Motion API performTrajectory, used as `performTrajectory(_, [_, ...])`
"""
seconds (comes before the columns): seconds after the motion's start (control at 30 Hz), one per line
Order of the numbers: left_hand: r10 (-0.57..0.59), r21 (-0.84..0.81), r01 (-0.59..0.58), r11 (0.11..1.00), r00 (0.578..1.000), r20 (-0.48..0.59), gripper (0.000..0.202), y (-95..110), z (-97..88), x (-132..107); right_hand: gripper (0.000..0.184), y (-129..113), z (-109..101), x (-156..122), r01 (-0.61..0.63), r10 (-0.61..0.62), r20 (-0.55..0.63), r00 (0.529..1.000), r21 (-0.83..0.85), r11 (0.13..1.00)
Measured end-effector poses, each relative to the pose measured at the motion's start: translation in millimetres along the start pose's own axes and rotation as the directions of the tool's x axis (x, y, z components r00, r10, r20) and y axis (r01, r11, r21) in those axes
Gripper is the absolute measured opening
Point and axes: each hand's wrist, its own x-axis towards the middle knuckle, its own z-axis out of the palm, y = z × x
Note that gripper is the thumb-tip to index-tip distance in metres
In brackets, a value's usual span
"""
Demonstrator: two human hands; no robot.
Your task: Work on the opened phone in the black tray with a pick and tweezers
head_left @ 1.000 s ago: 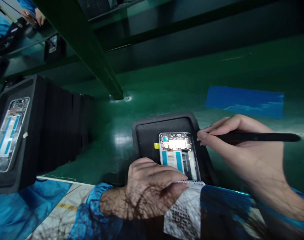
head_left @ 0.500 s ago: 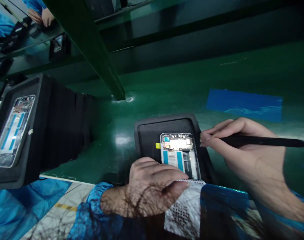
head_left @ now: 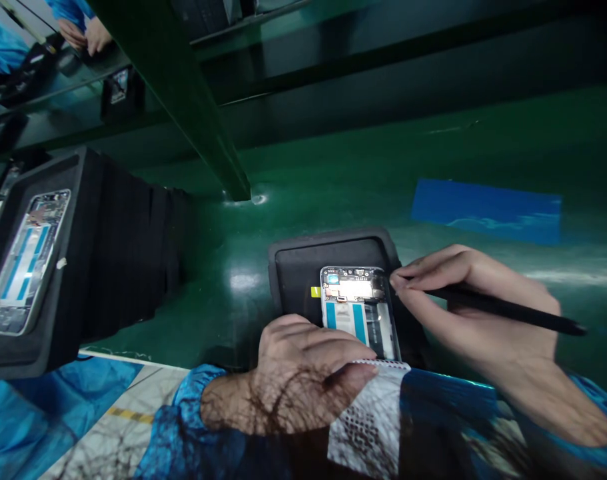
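Note:
An opened smartphone (head_left: 353, 288), its circuit board and blue strips exposed, lies in a black foam tray (head_left: 296, 267). Over the phone's lower part rests my left hand (head_left: 303, 367), fingers curled, with a white perforated sheet (head_left: 366, 420) pinched between thumb and forefinger. Shiny blue film (head_left: 448, 397) extends right from the sheet. My right hand (head_left: 483, 313) grips a slim black pen-shaped tool (head_left: 513, 312), fingertips close together beside the phone's upper right edge. The tool's working tip is hidden by the fingers. A small yellow tab (head_left: 316, 291) shows left of the phone.
Stacked black foam trays (head_left: 128, 247) stand at left, with another opened phone (head_left: 28, 260) in the end one. A green post (head_left: 198, 127) rises from the green bench. Blue film (head_left: 488, 210) lies behind my right hand. Another person's hands (head_left: 86, 35) work at upper left.
My right hand has moved slightly left, closer to the phone's upper right edge, and the tool's rear end has swung down. My left hand stays in place.

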Motion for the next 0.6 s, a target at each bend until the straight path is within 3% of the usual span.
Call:
performTrajectory(0.33, [0.002, 0.010, -0.002, 1.000, 1.000, 0.020, 0.003, 0, -1.3, 0, 0.022, 5, -1, 4, 0.066, -0.066, 0.023, 0.998, -0.023, 0.998])
performTrajectory(0.47, [-0.009, 0.013, 0.008, 1.000, 0.999, 0.031, 0.004, 1, -0.9, 0, 0.021, 3, -5, 8, 0.139, -0.131, 0.104, 0.986, -0.072, 0.988])
performTrajectory(0.6, [-0.003, 0.017, 0.002, 1.000, 0.999, 0.050, 0.004, 1, -2.1, 0, 0.018, -8, -9, 12, 0.230, -0.195, 0.261, 0.946, -0.111, 0.967])
